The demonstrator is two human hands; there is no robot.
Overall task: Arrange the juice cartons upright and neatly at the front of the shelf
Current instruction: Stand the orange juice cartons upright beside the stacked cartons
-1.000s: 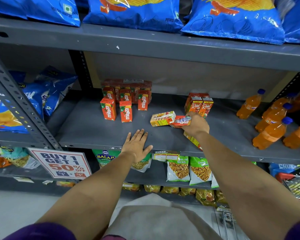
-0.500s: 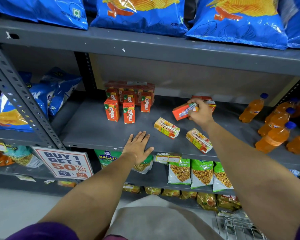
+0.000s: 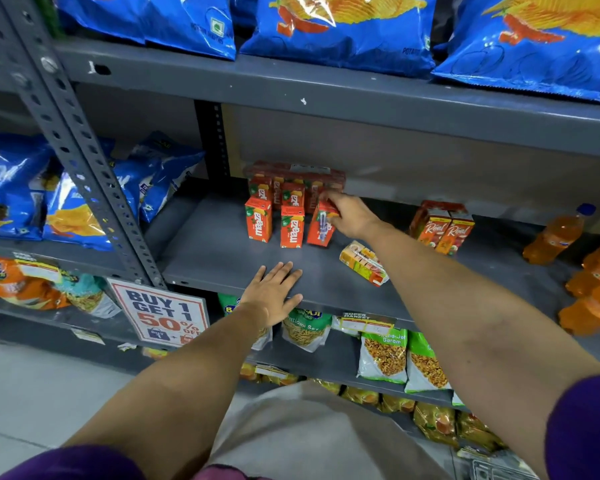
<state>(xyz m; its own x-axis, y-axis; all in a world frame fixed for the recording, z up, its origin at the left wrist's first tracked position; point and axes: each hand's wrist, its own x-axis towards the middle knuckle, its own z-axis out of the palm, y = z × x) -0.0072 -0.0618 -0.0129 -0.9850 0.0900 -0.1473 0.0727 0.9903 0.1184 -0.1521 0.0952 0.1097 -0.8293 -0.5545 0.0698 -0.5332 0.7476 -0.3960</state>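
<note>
On the grey middle shelf point(image 3: 222, 261) stand several red Maaza cartons; two upright ones point(image 3: 258, 220) point(image 3: 291, 226) form a front row. My right hand point(image 3: 352, 214) is shut on a third red carton point(image 3: 320, 227), holding it almost upright, slightly tilted, just right of that row. More Maaza cartons and a wrapped pack point(image 3: 297, 174) stand behind. A yellow-orange carton point(image 3: 362, 262) lies on its side near my right forearm. Two Real cartons point(image 3: 442, 230) stand further right. My left hand point(image 3: 274, 294) rests flat on the shelf's front edge.
Orange drink bottles point(image 3: 555, 235) crowd the shelf's right end. Blue chip bags point(image 3: 336, 26) fill the shelf above and the left bay point(image 3: 73, 202). Snack packets point(image 3: 383, 355) hang below. A perforated upright post point(image 3: 84, 161) and a promo sign point(image 3: 161, 315) stand at left.
My right hand picked a red carton up from the shelf, carried it left and set it almost upright beside the Maaza row. The view shifted right. My left hand stayed put.
</note>
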